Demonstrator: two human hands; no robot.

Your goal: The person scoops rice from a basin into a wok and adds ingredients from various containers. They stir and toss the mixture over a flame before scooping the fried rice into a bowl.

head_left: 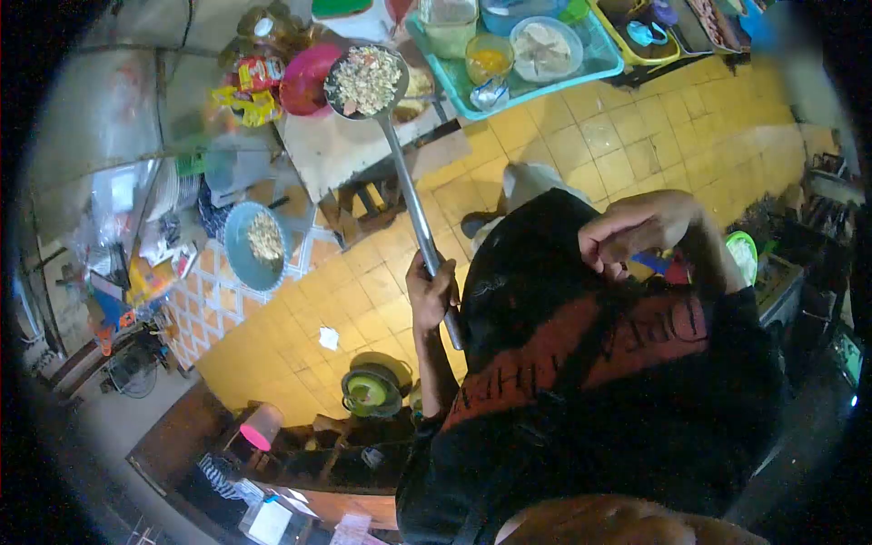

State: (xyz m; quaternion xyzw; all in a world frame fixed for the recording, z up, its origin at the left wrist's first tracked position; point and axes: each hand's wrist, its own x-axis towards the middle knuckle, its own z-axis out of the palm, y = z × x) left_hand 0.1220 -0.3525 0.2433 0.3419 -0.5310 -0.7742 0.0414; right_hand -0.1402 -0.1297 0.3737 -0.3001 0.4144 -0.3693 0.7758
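Note:
My left hand (431, 292) is wrapped round the long metal handle of a ladle (406, 182), close to its lower end. The ladle's wide round bowl is heaped with chopped, pale food with pinkish bits (366, 80). It is held up in front of a pink bowl (307, 80) and a white-topped table (322, 154). My right hand (640, 232) is raised before my black shirt (581, 381), its fingers curled in; nothing shows in them. A blue-grey basin (257, 245) with similar pale food stands further left.
A turquoise tray (545, 94) at the top holds several containers, among them a cup of orange liquid (489, 60) and a lidded tub (545, 50). Yellow tiles (581, 136) cover the floor. A green bowl (368, 391) sits in a dark pan, near a pink cup (261, 427).

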